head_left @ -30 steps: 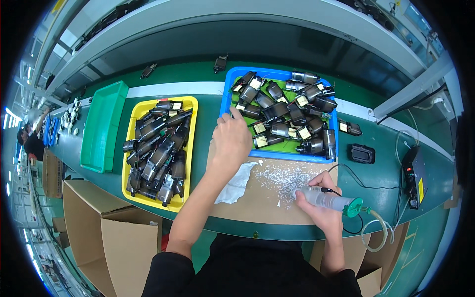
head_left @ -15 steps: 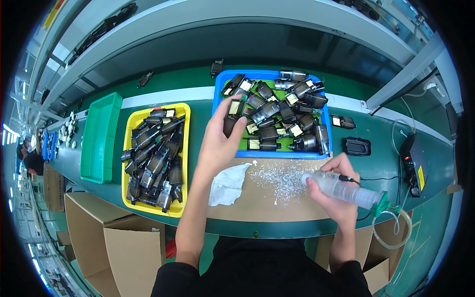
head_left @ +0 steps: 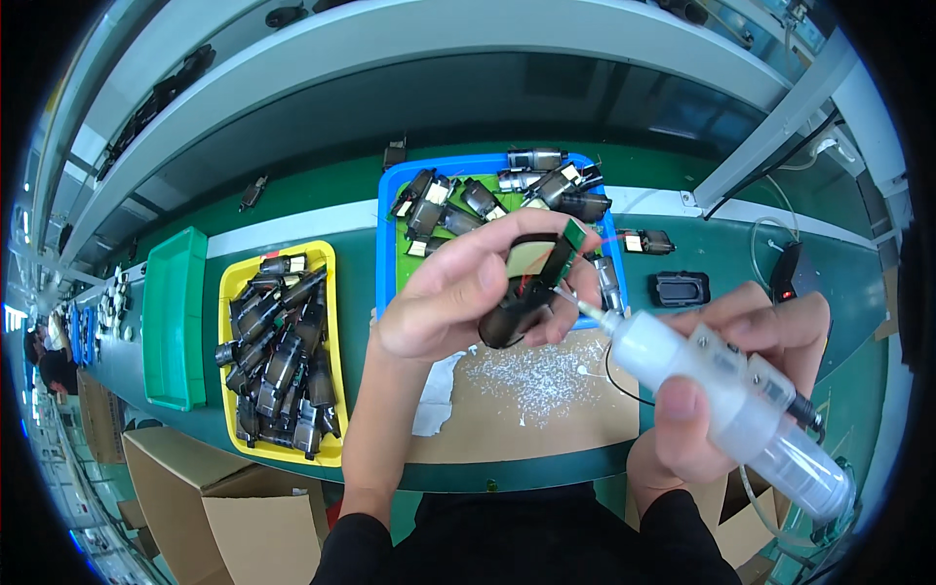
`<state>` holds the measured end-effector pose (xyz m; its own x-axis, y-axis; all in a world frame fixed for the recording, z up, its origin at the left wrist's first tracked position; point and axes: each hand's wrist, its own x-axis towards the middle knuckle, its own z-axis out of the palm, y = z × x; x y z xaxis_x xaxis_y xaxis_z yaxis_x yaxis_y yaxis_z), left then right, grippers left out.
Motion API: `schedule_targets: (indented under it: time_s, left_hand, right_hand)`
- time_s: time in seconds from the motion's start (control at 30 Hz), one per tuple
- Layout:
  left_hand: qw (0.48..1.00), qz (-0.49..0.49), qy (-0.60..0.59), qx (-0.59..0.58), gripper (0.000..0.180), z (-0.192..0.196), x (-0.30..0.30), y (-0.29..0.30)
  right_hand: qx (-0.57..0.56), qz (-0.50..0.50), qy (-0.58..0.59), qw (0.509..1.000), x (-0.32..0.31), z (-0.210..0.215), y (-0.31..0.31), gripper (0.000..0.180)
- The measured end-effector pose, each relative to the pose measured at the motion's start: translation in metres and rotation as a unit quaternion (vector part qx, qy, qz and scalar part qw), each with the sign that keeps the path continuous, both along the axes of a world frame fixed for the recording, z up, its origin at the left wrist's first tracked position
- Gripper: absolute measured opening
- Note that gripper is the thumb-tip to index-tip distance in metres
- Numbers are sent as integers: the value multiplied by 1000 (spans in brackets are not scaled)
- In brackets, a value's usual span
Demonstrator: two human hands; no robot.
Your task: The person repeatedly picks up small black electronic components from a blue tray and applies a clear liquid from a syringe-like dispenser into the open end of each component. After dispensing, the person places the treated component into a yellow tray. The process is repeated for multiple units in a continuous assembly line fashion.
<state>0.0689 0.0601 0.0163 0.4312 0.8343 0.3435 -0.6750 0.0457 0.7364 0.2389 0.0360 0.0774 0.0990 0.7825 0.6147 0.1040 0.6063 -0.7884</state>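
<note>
My left hand is closed around a dark plastic device housing, held up over the front of the blue tray. A cream-coloured pad, red wires and a narrow green circuit board show at its open upper part. Gripped in my right hand is a translucent glue syringe, tilted with its tip up and to the left. The tip reaches the housing beside the red wires; whether it touches cannot be made out. Similar housings fill the tray behind my hands.
A yellow tray heaped with dark housings stands left, beside a green tray. White crumbs and a crumpled white cloth lie on the brown board. At right are a black holder and a black control box.
My left hand has brought the housing nearer and to the right. My right hand has raised the syringe and turned its tip up to the housing. The view has shifted slightly.
</note>
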Motion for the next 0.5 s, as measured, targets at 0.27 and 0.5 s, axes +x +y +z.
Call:
schedule_targets:
  time_s: [0.27,0.5]
  left_hand:
    - [997,37,60,31,71,-1,-4,-3]
    - [997,56,49,36,68,0,-1,-5]
  right_hand:
    - [9,109,-103,989,12,-4,1,56]
    - [8,134,-132,982,14,-3,0,56]
